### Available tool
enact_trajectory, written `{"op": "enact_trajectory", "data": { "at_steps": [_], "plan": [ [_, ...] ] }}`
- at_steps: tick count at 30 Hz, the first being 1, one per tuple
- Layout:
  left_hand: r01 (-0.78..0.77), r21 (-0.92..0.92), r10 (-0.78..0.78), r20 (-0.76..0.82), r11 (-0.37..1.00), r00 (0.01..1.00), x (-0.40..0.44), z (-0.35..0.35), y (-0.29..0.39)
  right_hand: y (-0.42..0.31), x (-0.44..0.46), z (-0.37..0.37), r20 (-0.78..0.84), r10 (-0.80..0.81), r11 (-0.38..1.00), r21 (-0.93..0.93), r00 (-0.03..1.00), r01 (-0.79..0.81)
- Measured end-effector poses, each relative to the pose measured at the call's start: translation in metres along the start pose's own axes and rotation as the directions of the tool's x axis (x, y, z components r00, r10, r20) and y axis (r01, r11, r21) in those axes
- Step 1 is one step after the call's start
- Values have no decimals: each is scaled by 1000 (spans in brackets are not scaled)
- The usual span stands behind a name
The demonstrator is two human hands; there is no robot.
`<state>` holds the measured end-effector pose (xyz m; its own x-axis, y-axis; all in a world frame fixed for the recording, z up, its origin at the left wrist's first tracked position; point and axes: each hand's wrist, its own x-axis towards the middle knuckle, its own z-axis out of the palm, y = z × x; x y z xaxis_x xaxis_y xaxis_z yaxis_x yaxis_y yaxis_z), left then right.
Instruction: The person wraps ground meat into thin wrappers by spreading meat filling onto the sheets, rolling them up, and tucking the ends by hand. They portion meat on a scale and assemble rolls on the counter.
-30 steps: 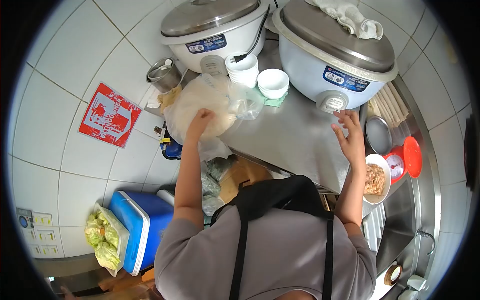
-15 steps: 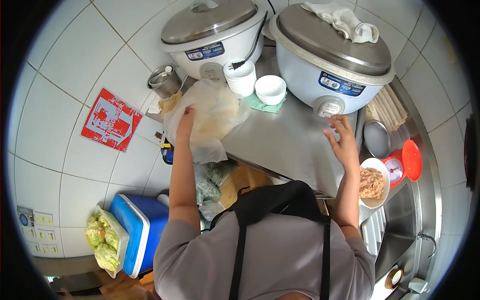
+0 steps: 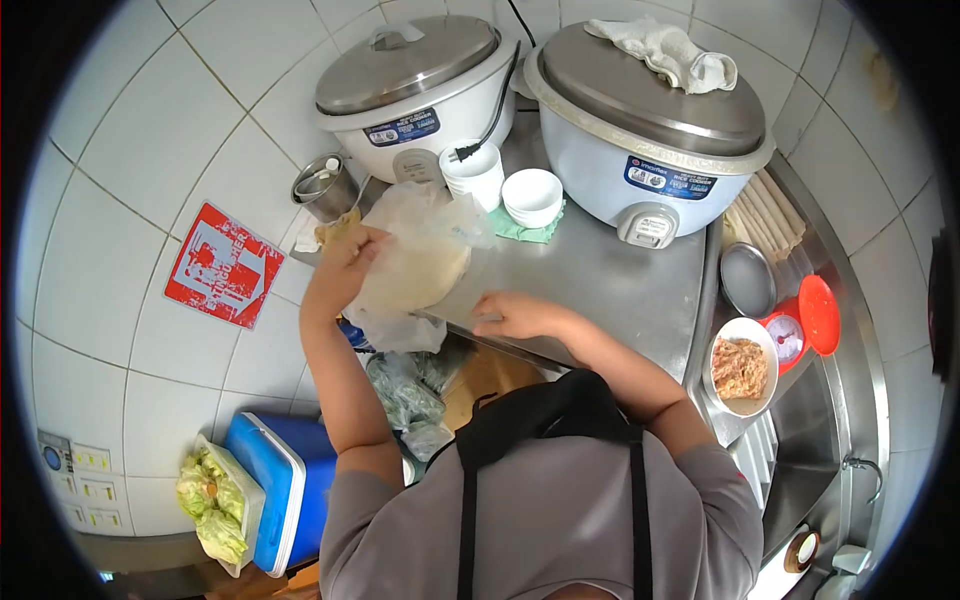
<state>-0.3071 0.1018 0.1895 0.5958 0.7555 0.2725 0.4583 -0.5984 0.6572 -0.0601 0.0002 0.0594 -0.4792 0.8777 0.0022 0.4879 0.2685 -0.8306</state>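
On the left end of the steel counter lies a clear plastic bag (image 3: 425, 225) with pale, flat, round contents (image 3: 425, 275). My left hand (image 3: 345, 262) is at the bag's left edge, its fingers closed on the plastic. Right of the bag, over the counter's front edge, my right hand (image 3: 510, 315) reaches toward it with fingers apart and nothing in them. A gap separates this hand from the bag. Behind the bag stand a stack of white bowls (image 3: 472, 175) and a shorter stack (image 3: 533, 197) on a green cloth (image 3: 528, 232).
Two rice cookers (image 3: 400, 130) (image 3: 640, 150) stand at the back. To the right are a bowl of minced meat (image 3: 740, 370), a red scale (image 3: 786, 338) and a round metal pan (image 3: 748, 280). A blue cooler (image 3: 290, 490) and a tray of lettuce (image 3: 215, 505) sit lower left.
My right hand has come from the right side of the counter leftward toward the bag. My left hand has shifted left and pulled at the bag's edge. The camera view has moved slightly.
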Motion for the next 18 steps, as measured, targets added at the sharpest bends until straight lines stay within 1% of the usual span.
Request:
{"op": "enact_trajectory", "data": {
  "at_steps": [1, 2, 3, 4, 5, 6, 7, 8, 9, 11, 12, 13, 16, 17, 18],
  "plan": [
    [-9, -94, 10, 16, 996, 1000, 1, -7, 20, 12, 1, 4, -87, 80, 987, -134, 993, -91],
    [-20, -191, 26, 29, 981, 999, 3, -13, 41, 20, 0, 3, -186, 148, 945, -262, 971, -194],
    [-31, -291, 45, 41, 956, 998, 7, -17, 56, 21, -8, -5, -234, 127, 985, -89, 964, -151],
    [-112, -351, 149, 79, 930, 986, 10, -18, 63, 22, -19, -16, -286, 117, 992, 84, 951, -97],
    [-191, -413, 257, 109, 890, 960, 16, -18, 69, 24, -27, -27, -342, 114, 969, 246, 933, -29],
    [-262, -476, 363, 132, 839, 922, 24, -15, 70, 29, -34, -36, -266, 74, 862, 502, 961, 72],
    [-298, -552, 443, 146, 779, 885, 33, -7, 69, 35, -41, -41, -206, 16, 669, 729, 978, 143],
    [-259, -605, 440, 171, 753, 882, 40, 2, 68, 40, -48, -43, -176, -61, 408, 894, 982, 186],
    [-215, -653, 439, 200, 726, 876, 46, 14, 69, 33, -59, -47, -157, -150, 163, 970, 976, 181],
    [-117, -721, 418, 255, 683, 872, 54, 41, 74, 9, -91, -48, -308, -30, 216, 927, 951, 307],
    [-69, -742, 399, 277, 667, 874, 56, 56, 79, 4, -105, -48, -386, 25, 254, 895, 922, 367],
    [-20, -761, 380, 301, 649, 874, 60, 72, 82, 5, -120, -46, -482, 78, 282, 850, 873, 444],
    [-51, -673, 360, 328, 738, 874, 92, 136, 76, -2, -172, -38, -644, 315, 403, 756, 698, 516],
    [-85, -617, 281, 228, 783, 932, 102, 164, 74, 3, -185, -32, -673, 428, 432, 739, 603, 518],
    [-105, -552, 203, 118, 827, 972, 109, 193, 73, 16, -196, -24, -699, 509, 503, 715, 502, 485]
  ]
}}
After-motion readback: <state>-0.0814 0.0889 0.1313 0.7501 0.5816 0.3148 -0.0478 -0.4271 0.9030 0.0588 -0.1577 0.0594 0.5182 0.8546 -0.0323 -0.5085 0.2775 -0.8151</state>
